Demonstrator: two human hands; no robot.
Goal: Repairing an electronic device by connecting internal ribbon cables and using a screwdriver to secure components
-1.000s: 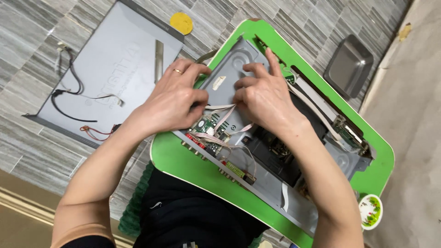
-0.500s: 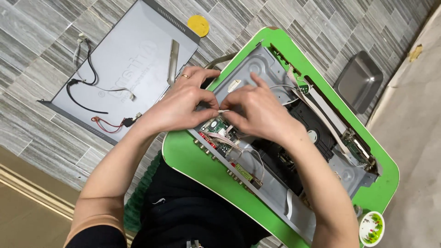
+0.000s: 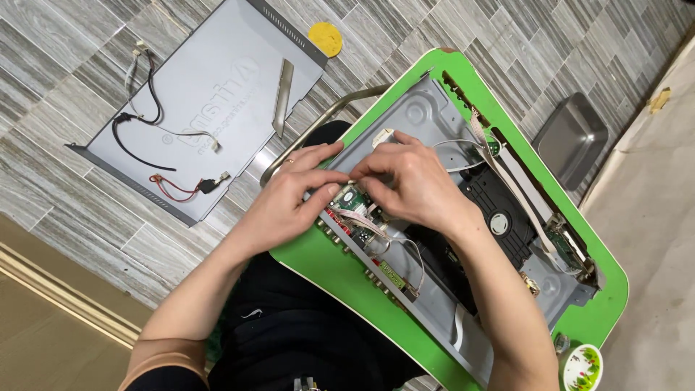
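Holding perhaps circuit board [image 3: 355, 199] in chassis [image 3: 413, 119]

Grey metal cover [image 3: 217, 94] on tiled floor, loose wires [image 3: 156, 130] atop; yellow disc [image 3: 325, 38] beside; steel tray [image 3: 572, 141] apart.

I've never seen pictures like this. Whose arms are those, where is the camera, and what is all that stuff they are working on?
The camera sits on a person's head and looks down, so the two bare arms are that person's own. The left hand and right hand meet over a small green circuit board, fingertips pinching something tiny there; what exactly is hidden. The board sits in an opened grey metal case with a black disc drive inside, resting on a green tray table. On the tiled floor beside it lies the removed grey cover with loose wires on it, and a yellow disc.
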